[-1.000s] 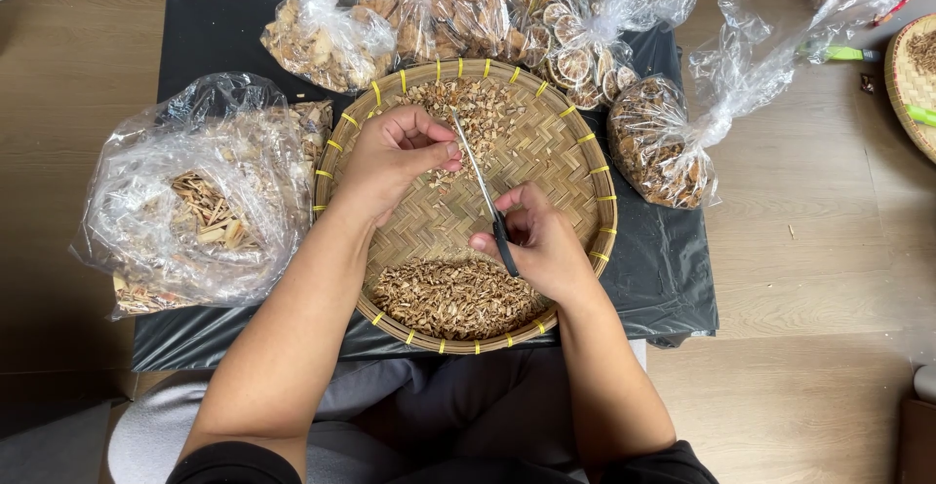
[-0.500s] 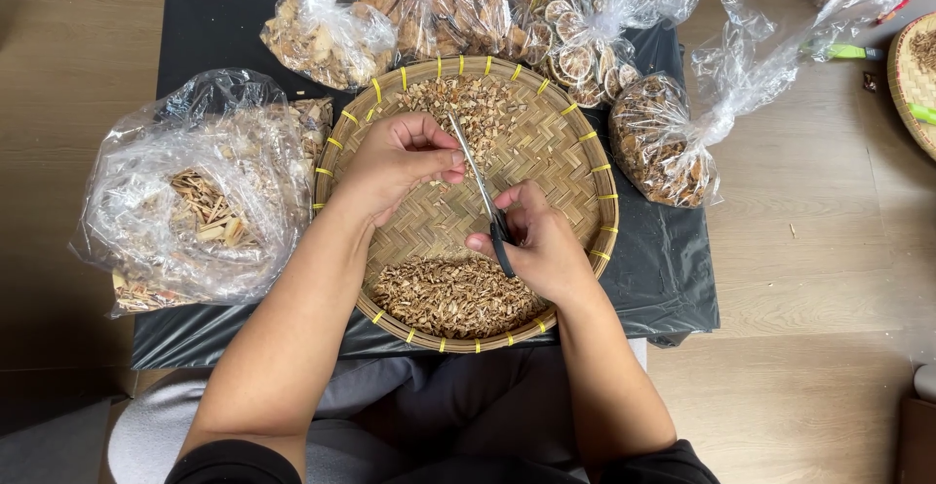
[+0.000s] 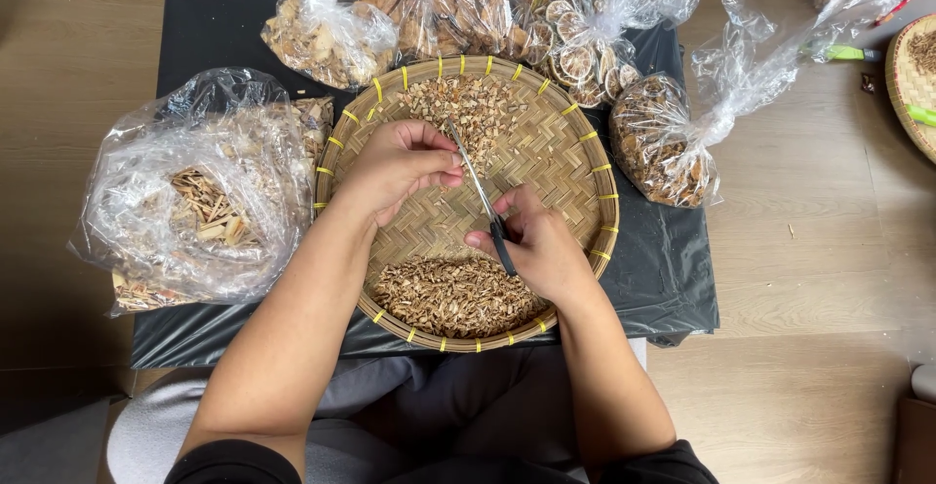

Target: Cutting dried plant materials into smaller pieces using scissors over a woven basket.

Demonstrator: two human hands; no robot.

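Observation:
A round woven bamboo tray (image 3: 575,167) with yellow rim ties lies on a black sheet in front of me. It holds a pile of cut dried bits (image 3: 473,104) at the far side and a pile of longer dried pieces (image 3: 453,294) at the near side. My right hand (image 3: 536,245) grips black-handled scissors (image 3: 483,196), blades pointing up-left toward my left hand. My left hand (image 3: 395,167) is curled at the blade tips, fingers pinched on a small dried piece that I can barely see.
A large clear bag of dried sticks (image 3: 195,196) sits left of the tray. Several tied bags of dried slices (image 3: 439,11) line the far side, another bag (image 3: 668,143) to the right. A second woven tray (image 3: 912,79) is at the right edge. The floor is wood.
Both hands stay over the tray's middle. The scissors have shifted only slightly against the left hand's fingertips.

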